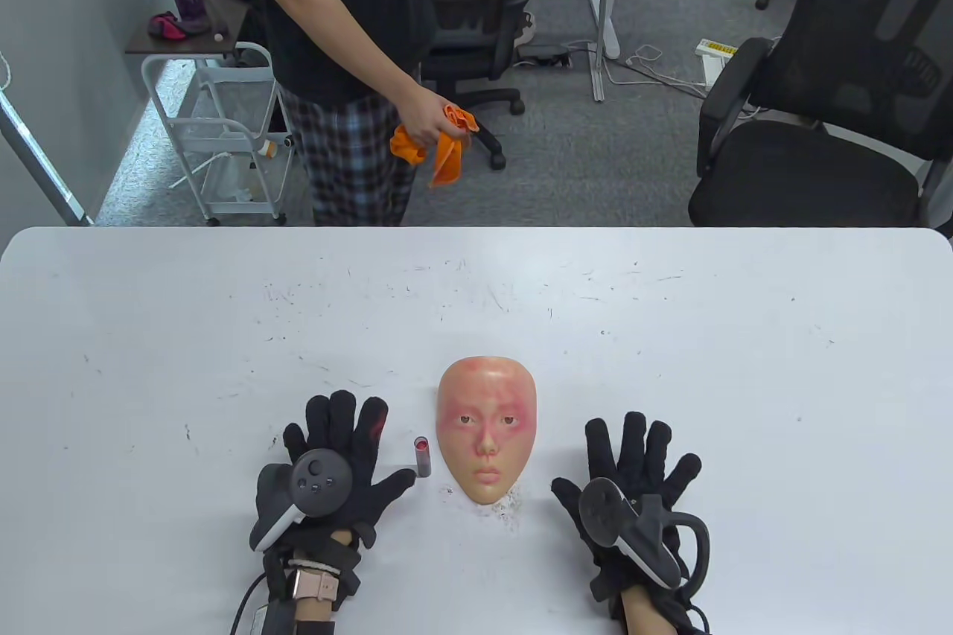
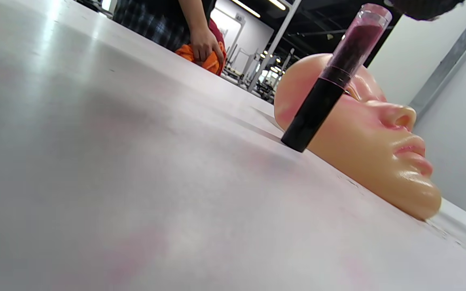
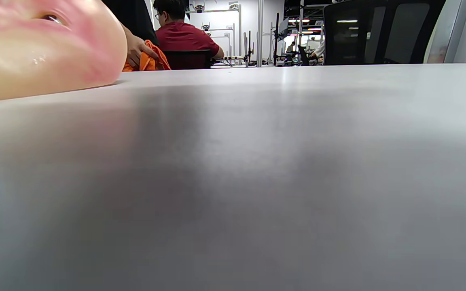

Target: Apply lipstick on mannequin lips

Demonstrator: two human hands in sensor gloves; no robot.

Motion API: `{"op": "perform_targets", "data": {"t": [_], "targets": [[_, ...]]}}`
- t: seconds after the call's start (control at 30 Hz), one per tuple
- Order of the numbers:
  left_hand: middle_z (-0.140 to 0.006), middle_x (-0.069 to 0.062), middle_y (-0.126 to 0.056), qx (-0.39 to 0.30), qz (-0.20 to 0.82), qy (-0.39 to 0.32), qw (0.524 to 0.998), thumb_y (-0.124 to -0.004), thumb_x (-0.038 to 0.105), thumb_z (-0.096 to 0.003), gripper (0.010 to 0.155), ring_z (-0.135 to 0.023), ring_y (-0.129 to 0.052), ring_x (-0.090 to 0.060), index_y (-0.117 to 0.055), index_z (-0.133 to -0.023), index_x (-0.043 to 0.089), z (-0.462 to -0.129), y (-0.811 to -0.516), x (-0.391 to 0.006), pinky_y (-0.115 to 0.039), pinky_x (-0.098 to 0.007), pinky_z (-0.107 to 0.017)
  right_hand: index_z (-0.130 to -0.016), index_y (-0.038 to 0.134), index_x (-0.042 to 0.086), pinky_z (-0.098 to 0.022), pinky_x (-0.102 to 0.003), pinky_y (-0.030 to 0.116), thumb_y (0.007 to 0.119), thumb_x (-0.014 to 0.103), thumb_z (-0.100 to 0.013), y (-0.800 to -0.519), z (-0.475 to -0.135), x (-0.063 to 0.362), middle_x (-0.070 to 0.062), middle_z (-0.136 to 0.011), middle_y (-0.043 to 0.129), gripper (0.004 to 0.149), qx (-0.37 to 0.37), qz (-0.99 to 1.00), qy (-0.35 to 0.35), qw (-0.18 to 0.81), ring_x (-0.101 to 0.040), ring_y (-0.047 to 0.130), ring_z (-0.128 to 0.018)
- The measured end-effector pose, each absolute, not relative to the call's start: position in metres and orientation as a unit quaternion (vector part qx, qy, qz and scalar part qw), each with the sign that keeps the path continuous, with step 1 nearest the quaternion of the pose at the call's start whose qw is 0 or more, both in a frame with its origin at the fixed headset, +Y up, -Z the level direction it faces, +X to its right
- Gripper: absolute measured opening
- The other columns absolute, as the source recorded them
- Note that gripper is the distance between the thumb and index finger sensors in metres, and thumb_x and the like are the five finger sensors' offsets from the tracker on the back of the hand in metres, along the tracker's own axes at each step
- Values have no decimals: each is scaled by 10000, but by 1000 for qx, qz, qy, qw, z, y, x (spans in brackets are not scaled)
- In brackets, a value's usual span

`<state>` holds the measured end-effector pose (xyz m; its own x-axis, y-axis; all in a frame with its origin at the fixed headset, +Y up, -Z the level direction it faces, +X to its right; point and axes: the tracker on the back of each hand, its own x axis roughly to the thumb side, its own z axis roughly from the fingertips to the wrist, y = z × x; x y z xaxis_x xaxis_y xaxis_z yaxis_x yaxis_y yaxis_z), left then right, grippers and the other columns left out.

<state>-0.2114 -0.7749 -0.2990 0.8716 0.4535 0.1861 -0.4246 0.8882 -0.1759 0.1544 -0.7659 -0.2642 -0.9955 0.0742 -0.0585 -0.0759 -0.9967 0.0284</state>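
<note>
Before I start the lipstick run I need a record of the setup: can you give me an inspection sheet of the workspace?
Surface: white table, scuffed, crumbs by the mask's chin.
Job's things: mannequin face lying face up; lipstick standing upright beside it, clear cap on, apart from both hands.
Clutter: nothing seen.
Grippers: left hand and right hand rest flat, fingers spread, holding nothing.
Cables: black lead at the left wrist; loose cords on the floor beyond.
Surroundings: bystander holding an orange cloth, office chair, white cart.

Lipstick (image 1: 422, 455) stands upright between left hand (image 1: 339, 471) and mannequin face (image 1: 487, 438) — narrow gaps.
</note>
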Motion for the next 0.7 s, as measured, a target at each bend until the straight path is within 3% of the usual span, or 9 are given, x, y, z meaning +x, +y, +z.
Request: {"op": "perform_targets", "data": {"t": [0.17,0.33,0.4,0.47,0.53,0.7], "targets": [[-1223,19,118,-114,216,-132,961,-578,768,-519,967,-1090,183,-269,83,-1136,425,-305,-780,-190,43,-598,-759,-1132,185,321,-682,-755,102,523,737,-435,-768,-267,156,-192,-1220,145,879,-26,998,34,46,-490,169,-1122],[-1251,12,-30,-137,238,-119,954,-626,665,-557,964,-1148,-5,-290,93,-1120,354,-315,-782,-178,-153,-548,-857,-1134,192,313,-690,-749,114,525,734,-438,-769,-268,156,-197,-1218,166,879,-25,997,43,54,-483,214,-1118],[-1267,17,-188,-124,267,-122,948,-641,625,-568,904,-1173,-178,-292,-6,-1155,363,-317,-780,-175,-265,-532,-871,-1135,203,308,-691,-748,118,529,732,-438,-769,-268,157,-199,-1218,177,878,-26,997,41,55,-482,217,-1119],[-1250,28,-397,-106,283,-120,946,-653,570,-578,746,-1157,-384,-288,-258,-1180,375,-318,-778,-173,-374,-512,-866,-1135,212,307,-693,-747,122,532,729,-438,-769,-268,157,-198,-1217,185,875,-27,997,40,57,-482,220,-1119],[-1165,70,-623,-91,297,-126,942,-678,525,-579,559,-1100,-591,-241,-503,-1098,412,-318,-776,-171,-522,-477,-833,-1135,224,303,-694,-746,127,536,727,-437,-769,-267,157,-204,-1215,193,875,-28,997,35,56,-478,229,-1119],[-1076,34,-755,-30,339,-156,927,-726,495,-549,528,-971,-765,-232,-620,-1053,375,-310,-769,-167,-653,-447,-741,-1136,253,297,-704,-743,167,538,729,-434,-768,-265,156,-203,-1213,251,872,-27,998,23,54,-474,294,-1114]]}}
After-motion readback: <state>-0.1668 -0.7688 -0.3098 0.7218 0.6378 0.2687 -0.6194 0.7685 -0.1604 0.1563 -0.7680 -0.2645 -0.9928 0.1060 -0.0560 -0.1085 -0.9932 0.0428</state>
